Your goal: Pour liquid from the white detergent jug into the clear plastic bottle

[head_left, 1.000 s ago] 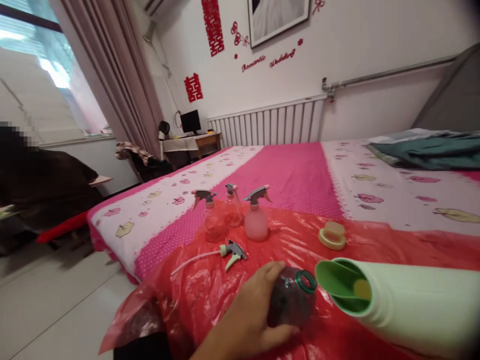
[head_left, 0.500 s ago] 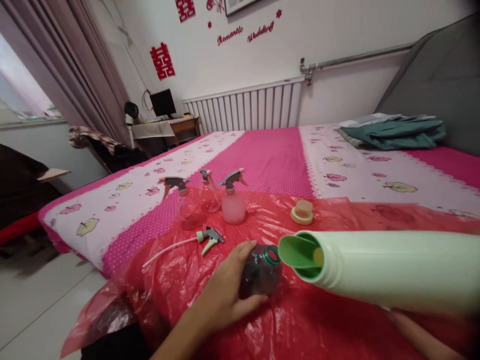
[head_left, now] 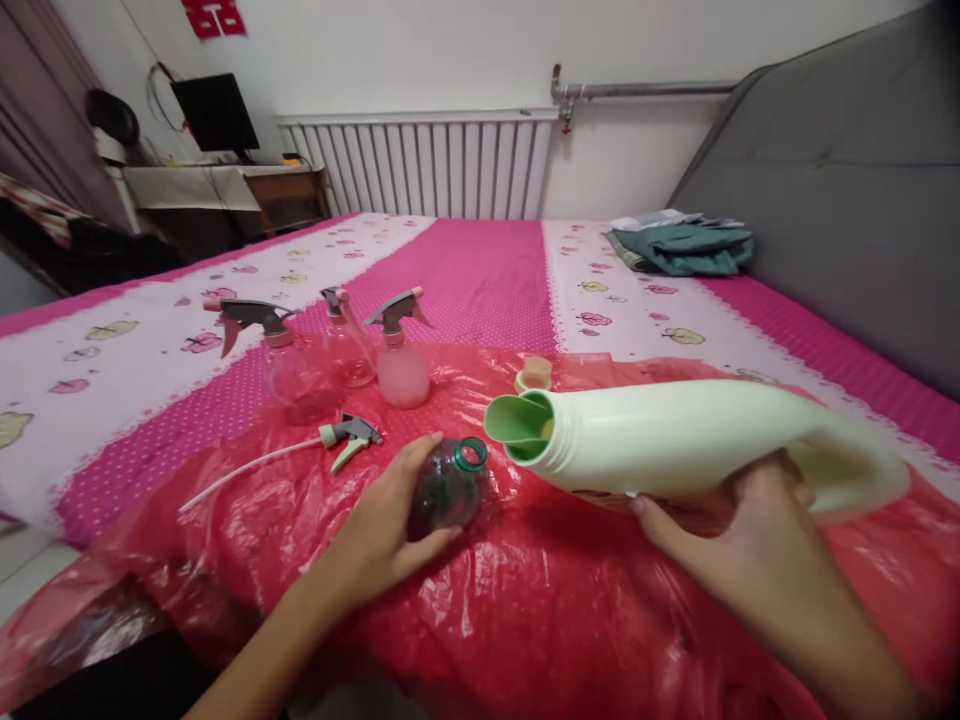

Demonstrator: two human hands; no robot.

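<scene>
My left hand [head_left: 394, 520] is wrapped round a dark clear spray bottle body [head_left: 442, 490] with a green neck, its open mouth tilted to the right. My right hand [head_left: 739, 520] grips a pale green detergent jug [head_left: 660, 430] by its handle. The jug lies nearly level in the air, its green spout just right of the bottle's mouth and apart from it; no liquid shows between them. Left of my left hand, a grey and green spray trigger head [head_left: 351, 436] with a long white tube rests on the red plastic sheet [head_left: 540, 610].
Behind stand a pink-liquid spray bottle [head_left: 403, 370] and two clear spray bottles [head_left: 294, 375] [head_left: 351, 350] with grey and pink triggers. A yellowish cap [head_left: 534, 374] sits behind the jug's spout. Folded green cloth [head_left: 682, 245] lies on the bed near the grey headboard [head_left: 840, 170].
My view has turned right and down, so things appear shifted left. More of the jug and my right hand has come into view. Both hands keep their holds.
</scene>
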